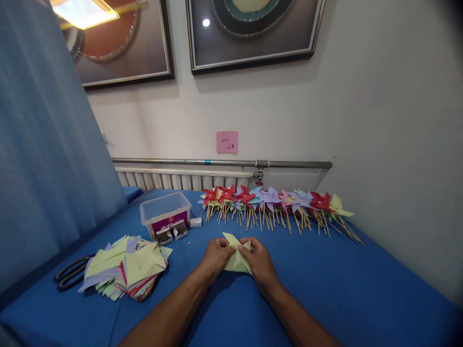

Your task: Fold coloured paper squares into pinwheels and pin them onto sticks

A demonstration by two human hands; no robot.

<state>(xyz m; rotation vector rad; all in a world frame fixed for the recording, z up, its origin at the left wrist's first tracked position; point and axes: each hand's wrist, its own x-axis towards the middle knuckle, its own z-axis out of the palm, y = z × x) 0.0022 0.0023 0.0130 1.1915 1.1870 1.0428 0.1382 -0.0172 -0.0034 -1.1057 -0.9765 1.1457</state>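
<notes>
Yellow-green paper (237, 260) is pinched between the left hand (216, 255) and the right hand (259, 260), both closed on it, low over the blue worktop (361, 289). At 12 o'clock a row of pinwheels (275, 205) is laid. At 9 o'clock paper squares (126, 270) are stacked beside scissors (70, 273). At 11 o'clock a clear box (165, 212) bears an unreadable magenta label. A pink note (227, 141) with illegible writing is stuck on the wall.

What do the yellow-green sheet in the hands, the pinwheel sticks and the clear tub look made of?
The yellow-green folded sheet, pinched by the left hand and right hand, looks like thin matte paper: it holds sharp creases. The pinwheel sticks look like bare wood or bamboo: thin, straight, pale tan. The clear rectangular tub looks like glossy translucent plastic.
</notes>
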